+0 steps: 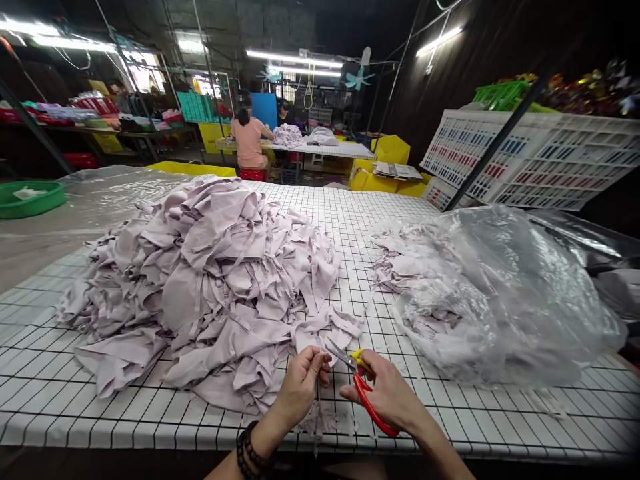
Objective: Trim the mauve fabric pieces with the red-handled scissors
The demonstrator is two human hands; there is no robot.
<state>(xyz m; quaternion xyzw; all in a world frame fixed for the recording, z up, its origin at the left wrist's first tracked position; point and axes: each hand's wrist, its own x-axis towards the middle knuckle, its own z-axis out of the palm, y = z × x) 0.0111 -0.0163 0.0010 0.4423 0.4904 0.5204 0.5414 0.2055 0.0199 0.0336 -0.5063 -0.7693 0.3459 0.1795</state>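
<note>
Clock directions are read from the person's two hands, with twelve straight ahead. A white tabletop ruled with a black grid stretches beneath everything here, its near edge just below six o'clock. The left hand has its thumb and fingers pinched together on the near edge of a pale mauve cloth piece, which lies at twelve o'clock, touching the pile. The right hand is wrapped around scissors with one red and one yellow handle, their blades pointing to ten o'clock, close to the left fingertips.

From nine to eleven o'clock the large heap of mauve fabric spreads over the tabletop. At two o'clock sits a clear plastic bag with more mauve pieces in its mouth. Small scraps lie around six o'clock. Farther out at ten, a round green basin stands by a clear plastic sheet.

The room is dim, lit by tube lights. Around eleven o'clock a person in a salmon top sits on a red stool at another worktable. Pale blue fans hang near twelve; yellow containers stand just past it. White slatted crates rise between one and two o'clock, beneath a green basket.
</note>
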